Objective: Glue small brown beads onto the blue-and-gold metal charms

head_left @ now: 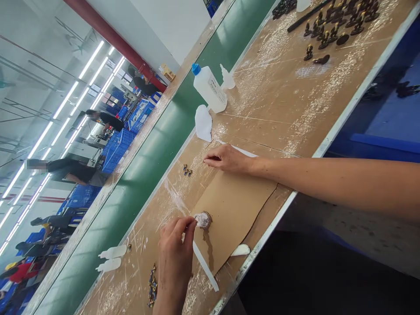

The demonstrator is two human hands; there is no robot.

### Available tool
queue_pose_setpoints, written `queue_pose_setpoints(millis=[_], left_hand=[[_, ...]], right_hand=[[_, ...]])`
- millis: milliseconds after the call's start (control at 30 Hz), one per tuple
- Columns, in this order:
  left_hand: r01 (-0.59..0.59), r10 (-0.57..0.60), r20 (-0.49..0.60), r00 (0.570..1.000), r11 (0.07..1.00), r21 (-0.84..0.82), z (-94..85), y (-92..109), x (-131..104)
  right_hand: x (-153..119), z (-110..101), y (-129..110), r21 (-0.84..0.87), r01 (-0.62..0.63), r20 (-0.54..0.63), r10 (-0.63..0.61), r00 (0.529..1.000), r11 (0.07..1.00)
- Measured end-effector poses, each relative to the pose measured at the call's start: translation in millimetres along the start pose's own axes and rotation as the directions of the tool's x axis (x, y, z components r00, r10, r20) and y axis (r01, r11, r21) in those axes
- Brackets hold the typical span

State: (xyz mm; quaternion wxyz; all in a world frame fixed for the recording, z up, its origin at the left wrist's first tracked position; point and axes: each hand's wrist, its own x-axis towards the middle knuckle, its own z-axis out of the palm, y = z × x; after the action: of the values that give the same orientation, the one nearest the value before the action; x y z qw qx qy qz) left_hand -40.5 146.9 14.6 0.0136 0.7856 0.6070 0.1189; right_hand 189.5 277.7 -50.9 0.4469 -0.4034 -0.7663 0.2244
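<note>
My left hand [177, 238] reaches up from the bottom with thumb and forefinger pinched at the edge of a crumpled white wad [200, 219]. The wad sits in or against a small round dish [207, 220], on a brown cardboard sheet [236, 205] with a dark wet streak beside it. Above, my right hand [226, 157] rests over the sheet's far edge, fingers curled together; whatever they hold, if anything, is hidden. Several tiny dark-blue and gold figures [187, 170] lie left of my right hand. More small figures [152, 286] lie beside my left wrist.
A large white bottle [210, 89] with a blue cap and a small dropper bottle [227, 78] stand behind. Two squeeze bottles [111, 258] lie at lower left. Dark figurines [328, 28] crowd the upper right. A green strip [131, 192] borders the table; people [65, 168] work beyond.
</note>
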Motion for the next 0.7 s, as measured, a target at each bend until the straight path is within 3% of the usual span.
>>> queue_pose_setpoints(millis=[300,700], left_hand=[[0.064,-0.066,-0.036,0.997,0.997,-0.045,-3.0,6.6,1.4],[0.054,-0.053,0.039,0.998,0.998,-0.031,-0.3,-3.1,11.4]], right_hand=[[-0.2,-2.1,-1.4,-0.022,-0.006,0.01,0.006,1.0,1.0],[0.7,-2.3,0.4,-0.003,-0.006,-0.008,0.006,1.0,1.0]])
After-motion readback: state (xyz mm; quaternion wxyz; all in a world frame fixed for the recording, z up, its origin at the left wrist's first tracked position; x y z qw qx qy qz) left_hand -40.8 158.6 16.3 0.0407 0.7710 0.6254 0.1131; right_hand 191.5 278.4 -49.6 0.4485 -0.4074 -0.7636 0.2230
